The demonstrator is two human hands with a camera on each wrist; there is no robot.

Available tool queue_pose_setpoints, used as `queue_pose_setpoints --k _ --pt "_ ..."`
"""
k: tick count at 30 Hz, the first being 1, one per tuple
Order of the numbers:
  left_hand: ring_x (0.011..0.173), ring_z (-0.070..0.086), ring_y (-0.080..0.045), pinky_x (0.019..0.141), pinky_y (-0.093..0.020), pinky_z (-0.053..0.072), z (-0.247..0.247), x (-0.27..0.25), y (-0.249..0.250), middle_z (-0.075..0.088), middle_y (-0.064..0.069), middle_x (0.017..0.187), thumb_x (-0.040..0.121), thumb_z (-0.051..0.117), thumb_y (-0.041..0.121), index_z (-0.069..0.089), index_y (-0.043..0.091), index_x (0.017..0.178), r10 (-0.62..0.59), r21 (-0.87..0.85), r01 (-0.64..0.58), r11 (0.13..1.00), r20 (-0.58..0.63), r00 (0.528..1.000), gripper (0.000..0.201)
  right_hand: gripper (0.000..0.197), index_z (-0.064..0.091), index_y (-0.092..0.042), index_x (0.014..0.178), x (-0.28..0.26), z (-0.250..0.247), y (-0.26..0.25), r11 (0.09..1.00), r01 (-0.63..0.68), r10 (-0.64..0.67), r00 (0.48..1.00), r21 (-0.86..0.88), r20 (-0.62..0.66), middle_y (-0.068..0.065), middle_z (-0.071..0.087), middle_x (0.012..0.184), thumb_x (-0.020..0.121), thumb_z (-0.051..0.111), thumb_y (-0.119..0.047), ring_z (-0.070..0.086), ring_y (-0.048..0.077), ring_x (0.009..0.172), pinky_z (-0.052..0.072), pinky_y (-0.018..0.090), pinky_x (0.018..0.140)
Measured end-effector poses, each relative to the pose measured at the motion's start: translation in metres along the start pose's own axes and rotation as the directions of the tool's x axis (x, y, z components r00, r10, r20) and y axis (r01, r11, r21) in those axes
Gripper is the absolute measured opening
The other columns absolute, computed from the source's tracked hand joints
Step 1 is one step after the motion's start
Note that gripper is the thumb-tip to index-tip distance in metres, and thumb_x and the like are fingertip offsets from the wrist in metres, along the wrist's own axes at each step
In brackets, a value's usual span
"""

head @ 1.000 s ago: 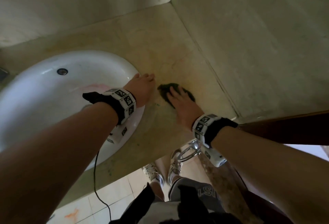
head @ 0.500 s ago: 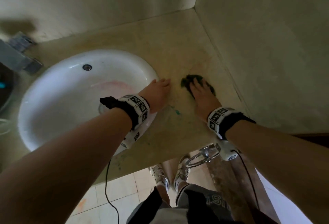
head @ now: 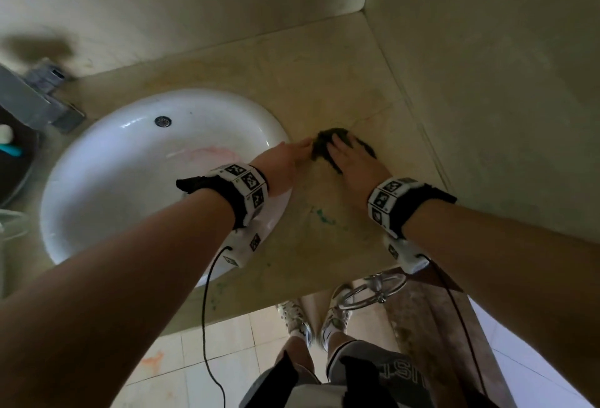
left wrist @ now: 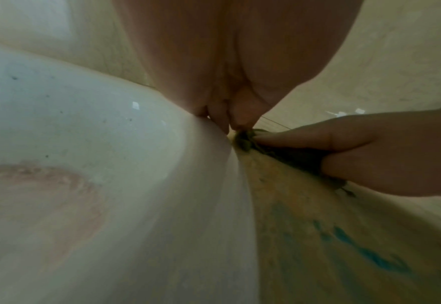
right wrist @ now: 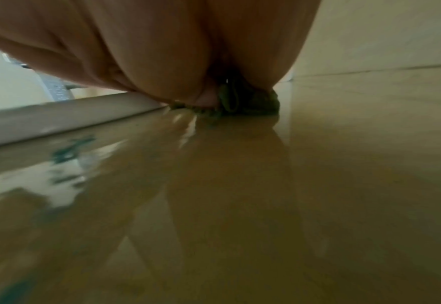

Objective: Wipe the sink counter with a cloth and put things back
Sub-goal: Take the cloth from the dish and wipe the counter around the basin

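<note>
Presently, right hand point(head: 354, 161) presses flat, fingers extended, on the dark cloth point(head: 328, 144) to scrub the table point(head: 324, 83); left hand point(head: 285, 161), fingers extended, touches the cloth edge, steadying it.

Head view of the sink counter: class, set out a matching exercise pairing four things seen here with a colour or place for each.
Things:
1. cloth
2. basin
3. smear on the counter
4. faucet

Descriptions:
A. white, with a pinkish stain inside
B. grey metal, behind the bowl at far left
C. dark green, under the right hand
D. teal, nearer the front edge than the hands

Pairs: 1-C, 2-A, 3-D, 4-B
</note>
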State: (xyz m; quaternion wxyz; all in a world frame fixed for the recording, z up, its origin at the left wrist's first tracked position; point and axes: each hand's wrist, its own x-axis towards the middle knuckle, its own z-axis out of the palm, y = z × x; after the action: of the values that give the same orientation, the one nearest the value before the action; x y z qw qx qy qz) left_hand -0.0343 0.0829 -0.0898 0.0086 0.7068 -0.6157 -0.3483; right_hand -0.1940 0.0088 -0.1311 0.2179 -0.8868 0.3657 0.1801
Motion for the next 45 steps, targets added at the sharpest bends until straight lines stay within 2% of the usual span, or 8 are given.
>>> queue_pose_setpoints --k 10,18,24,27,30,33,40,45 --pt "0.137 0.029 -0.027 0.111 -0.041 0.026 0.005 0.025 0.001 0.016 -0.015 0.155 0.094 0.04 0.012 0.031 0.0 0.142 0.081 0.524 -0.16 0.836 0.17 0.982 0.051 0.061 0.014 -0.018 0.152 -0.077 0.049 -0.043 0.874 0.466 -0.429 0.873 -0.139 0.231 0.0 0.005 0.161 0.098 0.04 -0.024 -0.003 0.022 0.149 -0.001 0.039 0.12" --pt "0.14 0.024 -0.024 0.111 -0.035 0.024 0.015 0.027 -0.001 0.015 -0.012 0.157 0.095 0.041 0.02 0.029 0.007 0.146 0.112 0.591 -0.171 0.788 0.135 0.984 0.054 0.061 0.008 -0.02 0.154 -0.031 0.014 -0.013 0.99 0.116 -0.112 0.992 -0.082 0.051 -0.003 -0.003 0.161 0.099 0.033 -0.011 -0.005 0.022 0.148 0.008 0.037 0.119" --pt "0.137 0.028 -0.029 0.108 -0.04 0.026 0.02 0.024 0.003 0.013 -0.017 0.155 0.092 0.046 0.016 0.025 0.0 0.144 0.075 0.682 -0.153 0.715 0.143 0.987 0.059 0.059 0.013 -0.017 0.152 -0.086 0.054 -0.045 0.892 0.416 -0.392 0.907 -0.175 0.155 0.0 0.004 0.161 0.099 0.037 -0.018 -0.003 0.024 0.148 0.003 0.037 0.119" --pt "0.134 0.031 -0.029 0.108 -0.039 0.026 0.023 0.021 0.006 0.015 -0.016 0.155 0.09 0.047 0.013 0.025 -0.001 0.144 0.068 0.661 -0.125 0.74 0.111 0.992 0.06 0.052 0.037 -0.01 0.145 -0.079 0.043 -0.022 0.862 0.478 -0.454 0.876 -0.172 0.162 0.012 0.03 0.154 0.093 0.045 -0.012 0.026 0.037 0.142 0.024 0.043 0.115" --pt "0.131 0.034 -0.028 0.107 -0.039 0.028 0.031 0.018 0.007 0.019 -0.016 0.154 0.088 0.045 0.012 0.026 -0.001 0.143 0.078 0.645 -0.112 0.756 0.081 0.994 0.059 0.054 0.035 -0.01 0.146 -0.056 0.019 0.034 0.977 0.165 -0.178 0.98 -0.136 -0.091 0.014 0.027 0.155 0.093 0.04 -0.006 0.026 0.037 0.142 0.027 0.042 0.114" --pt "0.135 0.029 -0.028 0.111 -0.041 0.024 0.035 0.015 0.007 0.014 -0.015 0.155 0.088 0.042 0.01 0.022 -0.001 0.145 0.058 0.639 -0.093 0.763 0.075 0.995 0.061 0.066 0.011 -0.02 0.153 -0.053 0.007 0.063 0.998 -0.04 0.041 0.999 -0.04 0.026 -0.001 -0.002 0.161 0.096 0.036 0.0 -0.003 0.023 0.148 0.012 0.036 0.119" --pt "0.141 0.021 -0.03 0.115 -0.043 0.018 0.034 0.014 0.012 0.009 -0.015 0.157 0.089 0.039 0.006 0.017 0.0 0.147 0.052 0.603 -0.1 0.792 0.097 0.994 0.063 0.057 0.016 -0.012 0.152 -0.109 0.064 -0.013 0.948 0.287 -0.291 0.957 -0.137 -0.007 0.005 0.008 0.161 0.095 0.025 -0.014 -0.002 0.026 0.149 -0.015 0.031 0.114" --pt "0.143 0.016 -0.031 0.115 -0.044 0.014 0.037 0.012 0.007 0.005 -0.017 0.157 0.092 0.036 0.007 0.014 -0.001 0.148 0.074 0.639 -0.125 0.759 0.106 0.992 0.061 0.059 0.017 -0.014 0.152 -0.111 0.079 -0.015 0.952 0.269 -0.27 0.963 -0.144 0.011 0.004 0.009 0.161 0.094 0.027 -0.012 0.0 0.029 0.148 -0.002 0.04 0.121"
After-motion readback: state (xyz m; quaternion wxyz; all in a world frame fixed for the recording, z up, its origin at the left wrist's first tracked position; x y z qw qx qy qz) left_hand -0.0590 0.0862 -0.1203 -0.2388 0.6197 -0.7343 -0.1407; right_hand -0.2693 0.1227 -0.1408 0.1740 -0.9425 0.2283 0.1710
